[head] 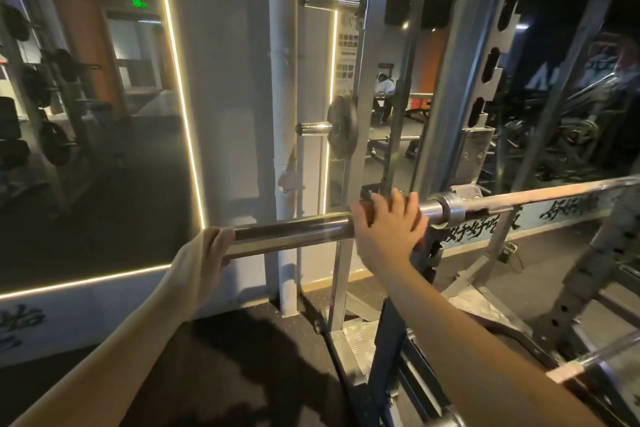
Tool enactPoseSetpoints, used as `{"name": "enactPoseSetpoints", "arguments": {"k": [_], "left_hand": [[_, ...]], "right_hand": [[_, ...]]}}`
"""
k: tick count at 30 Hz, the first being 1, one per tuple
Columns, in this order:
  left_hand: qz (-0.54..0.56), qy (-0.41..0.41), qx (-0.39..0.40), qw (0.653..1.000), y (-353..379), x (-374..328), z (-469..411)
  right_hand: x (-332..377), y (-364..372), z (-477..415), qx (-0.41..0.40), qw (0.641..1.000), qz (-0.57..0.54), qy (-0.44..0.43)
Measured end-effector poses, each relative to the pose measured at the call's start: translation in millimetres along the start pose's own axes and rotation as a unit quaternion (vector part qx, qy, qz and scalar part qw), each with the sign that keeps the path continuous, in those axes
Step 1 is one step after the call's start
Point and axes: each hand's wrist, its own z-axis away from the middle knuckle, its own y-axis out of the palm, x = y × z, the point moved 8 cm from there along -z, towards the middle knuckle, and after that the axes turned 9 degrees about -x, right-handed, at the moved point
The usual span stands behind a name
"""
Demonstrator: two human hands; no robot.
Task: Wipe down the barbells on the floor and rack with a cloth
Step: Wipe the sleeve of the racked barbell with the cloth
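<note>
Now barbell horizontal, left-right; left fingers grip end, right fingers flat on cloth.

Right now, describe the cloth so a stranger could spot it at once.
Start at the grey rack upright; the barbell resting on it juts left. On its thick chrome sleeve the right hand presses flat on the cloth, the only reddish soft thing among bare metal.

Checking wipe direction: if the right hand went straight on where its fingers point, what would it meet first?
The right hand lies flat on the cloth over the barbell, fingers pointing past it. Straight on, it probably meets the rack upright first, though depth is unclear.
</note>
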Motion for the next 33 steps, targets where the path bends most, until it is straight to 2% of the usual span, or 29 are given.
{"name": "enactPoseSetpoints", "arguments": {"k": [2, 5, 7, 10, 12, 15, 17, 20, 22, 23, 25, 27, 30, 33], "left_hand": [[-0.078, -0.014, -0.001, 0.997, -3.1, 6.7, -6.4], [-0.102, -0.019, -0.013, 0.994, -3.5, 15.1, -11.2], [-0.061, -0.007, -0.031, 0.998, -3.6, 14.5, -9.1], [0.027, 0.096, -0.041, 0.994, -2.8, -4.7, 3.1], [0.015, 0.165, -0.037, 0.986, -2.5, -13.9, 9.3], [-0.058, 0.22, -0.033, 0.973, 0.4, -6.8, 8.0], [-0.081, 0.16, -0.042, 0.983, -3.1, 2.0, 0.0], [-0.097, 0.088, -0.035, 0.991, -4.6, 8.3, -3.9], [-0.044, 0.085, -0.014, 0.995, -1.8, 6.5, -2.1], [0.009, 0.087, -0.001, 0.996, 0.9, 1.2, 0.9], [0.045, 0.074, -0.006, 0.996, 2.7, -8.2, 3.8], [-0.016, 0.04, -0.045, 0.998, -1.4, -4.9, -4.5], [-0.123, 0.018, -0.009, 0.992, -5.1, 9.0, -15.8], [-0.078, 0.018, 0.023, 0.996, -4.0, 6.4, -11.5]], "right_hand": [[52.7, 4.6, 38.2, -0.021, 0.996, -0.01, -0.084], [129.6, 23.3, 102.2, -0.016, 0.974, -0.041, -0.221], [147.8, 31.7, 116.9, -0.014, 0.967, -0.054, -0.25], [130.8, 27.2, 100.3, -0.009, 0.951, -0.049, -0.305], [86.2, 22.6, 68.0, -0.007, 0.962, -0.028, -0.27], [-4.2, 12.7, 9.5, -0.03, 0.992, 0.01, -0.119], [-38.4, 2.9, -9.8, -0.056, 0.998, -0.025, -0.031], [-26.0, -1.2, -2.3, -0.087, 0.995, -0.049, 0.019], [10.2, 7.1, 22.5, -0.08, 0.994, -0.069, -0.009], [33.8, 11.0, 41.6, -0.075, 0.993, -0.076, -0.048], [83.2, 20.9, 83.7, -0.071, 0.984, -0.091, -0.137], [125.0, 32.0, 114.1, -0.081, 0.972, -0.112, -0.188], [152.0, 36.5, 122.5, -0.072, 0.961, -0.128, -0.236], [125.8, 29.4, 97.9, -0.034, 0.958, -0.093, -0.271]]}}
